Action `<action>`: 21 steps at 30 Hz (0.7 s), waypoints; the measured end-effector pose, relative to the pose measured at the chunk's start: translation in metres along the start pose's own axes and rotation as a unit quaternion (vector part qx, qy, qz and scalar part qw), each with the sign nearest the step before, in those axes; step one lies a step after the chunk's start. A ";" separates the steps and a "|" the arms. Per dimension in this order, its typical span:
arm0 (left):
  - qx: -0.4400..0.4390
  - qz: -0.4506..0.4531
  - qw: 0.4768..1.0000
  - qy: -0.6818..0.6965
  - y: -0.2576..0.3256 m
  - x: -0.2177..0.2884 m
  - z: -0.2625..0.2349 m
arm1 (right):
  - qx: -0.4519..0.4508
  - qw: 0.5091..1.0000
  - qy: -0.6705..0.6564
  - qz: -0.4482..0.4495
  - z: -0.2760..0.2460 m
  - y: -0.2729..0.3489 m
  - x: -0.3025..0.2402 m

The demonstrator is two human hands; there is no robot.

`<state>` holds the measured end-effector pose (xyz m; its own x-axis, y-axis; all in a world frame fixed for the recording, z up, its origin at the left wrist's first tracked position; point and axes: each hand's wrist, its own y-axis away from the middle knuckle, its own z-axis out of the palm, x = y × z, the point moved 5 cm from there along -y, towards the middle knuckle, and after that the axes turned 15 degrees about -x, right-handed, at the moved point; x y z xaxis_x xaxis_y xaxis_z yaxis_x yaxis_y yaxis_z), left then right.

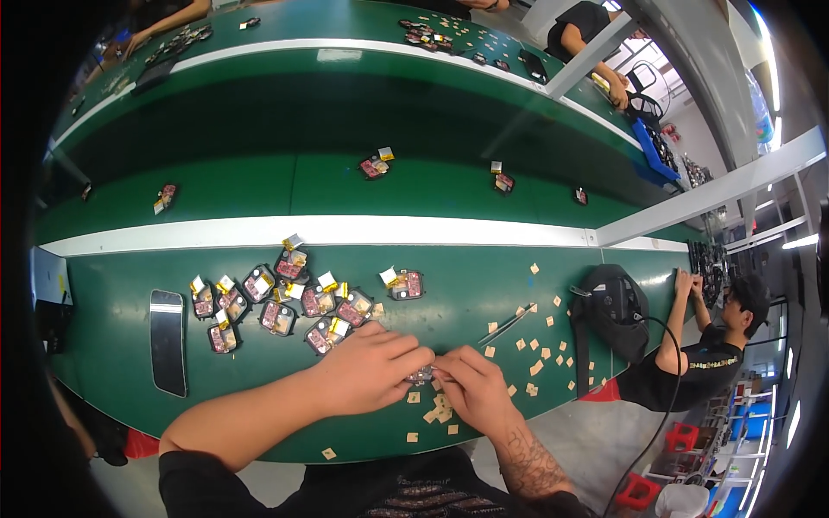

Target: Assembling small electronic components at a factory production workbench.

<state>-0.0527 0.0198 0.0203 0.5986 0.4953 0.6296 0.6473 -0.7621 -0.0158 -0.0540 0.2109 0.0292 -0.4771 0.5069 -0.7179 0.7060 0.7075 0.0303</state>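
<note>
Near the front edge of the green table, my left hand [371, 369] is closed round a small electronic unit [420, 375], most of it covered by the fingers. My right hand [473, 386] meets it from the other side, thumb and fingertips pinched together at its edge; what they pinch is too small to make out. Just beyond my left hand lies a cluster of similar black-cased units with red circuit boards [319, 301] and silver-and-yellow battery packs. One more such unit [406, 285] lies apart from them. Small beige squares [442, 402] are scattered beneath and beside my hands.
A black phone [168, 341] lies at the left. Tweezers [508, 325] rest beyond my right hand, near more beige squares. A black bag [614, 302] with a strap sits at the right, close to a co-worker [691, 363]. A white rail [345, 233] crosses behind; several units lie past it.
</note>
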 end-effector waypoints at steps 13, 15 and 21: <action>0.005 0.044 0.994 -0.104 -0.002 0.003 0.003 | -0.078 0.989 -0.102 0.069 -0.023 0.001 0.013; 0.003 0.044 0.992 -0.119 -0.001 0.004 0.002 | -0.078 0.990 -0.103 0.064 -0.023 0.000 0.013; 0.014 0.049 0.990 -0.129 -0.002 0.009 0.000 | -0.082 0.988 -0.084 0.099 -0.025 -0.003 0.004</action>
<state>-0.0481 0.0256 0.0257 0.7573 0.5131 0.4041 0.5914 -0.8012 -0.0909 -0.0708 0.2235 0.0431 -0.2347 0.5647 -0.7912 0.6764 0.6795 0.2843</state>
